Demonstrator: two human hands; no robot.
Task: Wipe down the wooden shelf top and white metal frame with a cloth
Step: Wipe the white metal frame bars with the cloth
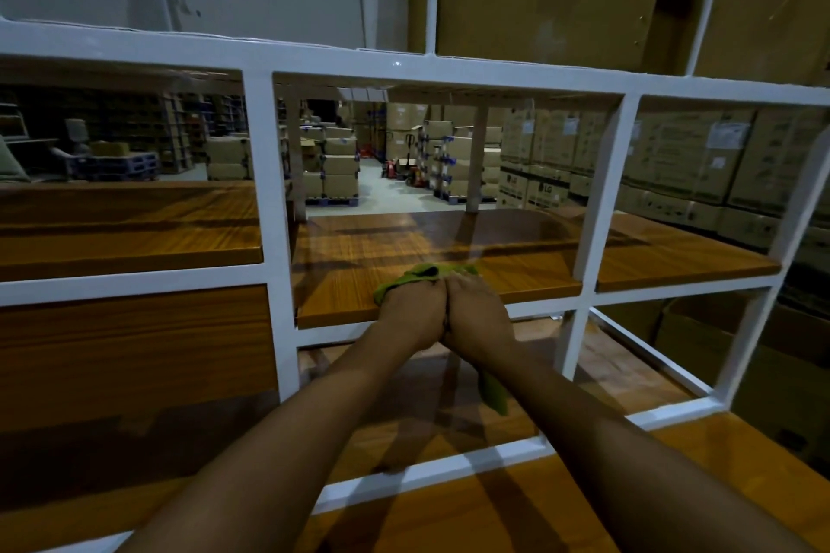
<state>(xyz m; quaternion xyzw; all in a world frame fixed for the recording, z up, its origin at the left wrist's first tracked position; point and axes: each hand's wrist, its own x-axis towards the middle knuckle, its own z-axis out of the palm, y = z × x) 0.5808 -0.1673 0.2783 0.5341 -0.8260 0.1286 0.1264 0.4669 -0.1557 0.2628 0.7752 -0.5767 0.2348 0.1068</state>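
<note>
Where the head camera looks down along both bare forearms, we find the left hand (411,310) and the right hand (478,314) pressed side by side at the front edge of the orange-brown wooden shelf board (404,247). They sit inside the middle opening of the white-painted metal frame (431,70). Under them, on the board, lies a crumpled green cloth (424,275). It bulges out ahead and to the left of the left hand, whose fingers are curled into it. A loose tail of it hangs below the right wrist. We cannot tell whether the right hand clamps the cloth or only presses on it, since its fingertips are hidden. Both elbows are cut off by the bottom edge. Beyond the frame, stacked brown cardboard boxes (673,166) stand in dim light, most of their print too blurred to read.
</note>
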